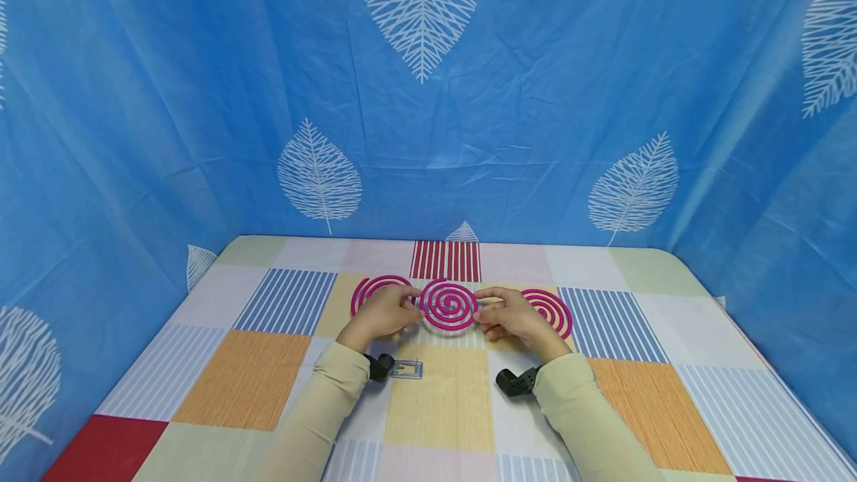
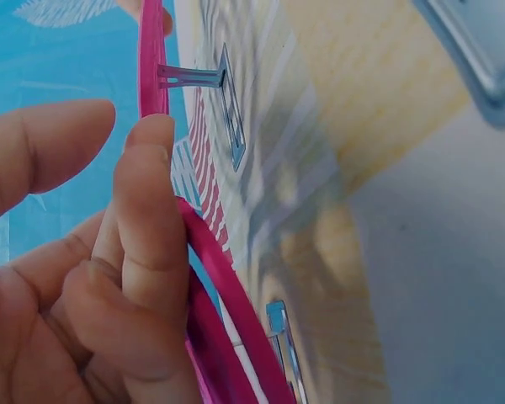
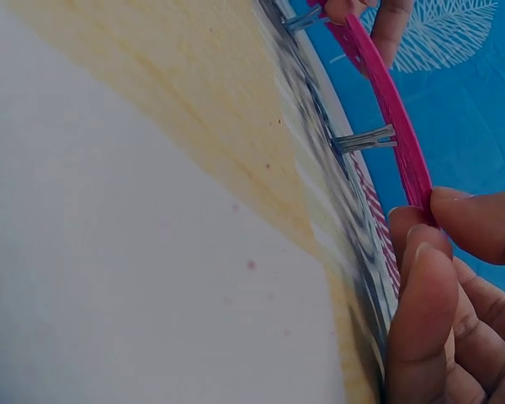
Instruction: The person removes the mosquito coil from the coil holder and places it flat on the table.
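A pink mosquito coil (image 1: 448, 305) sits mid-table, raised on a thin metal stand (image 2: 231, 109) whose upright prong meets its underside. At its left edge is my left hand (image 1: 384, 311); an index fingertip touches the coil's rim, while the thumb stands apart from it. My right hand (image 1: 512, 316) pinches the opposite rim between thumb and index finger (image 3: 404, 220). Behind the left hand lies a second pink coil (image 1: 361, 292), partly hidden, with a metal stand (image 2: 275, 320) under it. A third coil (image 1: 559, 311) is partly covered by my right hand.
A loose flat metal stand (image 1: 407, 370) lies on the patchwork tablecloth (image 1: 442, 400) near my left wrist. Blue curtains (image 1: 509, 125) with white leaf prints enclose the back and sides of the table.
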Motion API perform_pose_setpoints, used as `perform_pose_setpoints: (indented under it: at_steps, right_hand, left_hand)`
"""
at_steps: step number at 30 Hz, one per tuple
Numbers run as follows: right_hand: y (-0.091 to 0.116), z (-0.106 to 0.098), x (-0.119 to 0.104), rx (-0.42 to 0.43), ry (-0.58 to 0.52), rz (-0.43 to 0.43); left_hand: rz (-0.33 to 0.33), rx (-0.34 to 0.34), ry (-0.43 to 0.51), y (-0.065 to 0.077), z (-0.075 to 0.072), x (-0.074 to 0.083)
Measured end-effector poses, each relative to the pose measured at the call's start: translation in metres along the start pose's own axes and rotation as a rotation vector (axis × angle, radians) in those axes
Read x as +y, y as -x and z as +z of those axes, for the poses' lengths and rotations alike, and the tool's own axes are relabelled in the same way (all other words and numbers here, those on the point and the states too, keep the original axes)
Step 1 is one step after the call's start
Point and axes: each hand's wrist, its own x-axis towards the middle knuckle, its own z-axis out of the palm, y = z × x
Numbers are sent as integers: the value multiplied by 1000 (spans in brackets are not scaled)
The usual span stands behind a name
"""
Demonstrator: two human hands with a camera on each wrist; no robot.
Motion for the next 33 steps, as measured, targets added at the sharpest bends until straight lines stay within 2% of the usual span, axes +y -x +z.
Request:
perform_pose_setpoints:
  at_steps: [6, 13, 19, 26, 33]
  right_hand:
    - [0, 0, 0, 7, -22, -7]
    - [1, 0, -2, 22, -36, -44]
    - [2, -3, -5, 15, -51, -68]
    - [3, -9, -9, -3, -96, -131]
    - [4, -13, -13, 6, -66, -163]
  left_hand:
    - [-28, 13, 22, -1, 0, 0]
    - [18, 46, 0, 0, -3, 2]
    - [6, 58, 31, 1, -5, 7]
    - [-5, 92, -2, 2, -7, 13]
    - [12, 109, 34, 3, -8, 17]
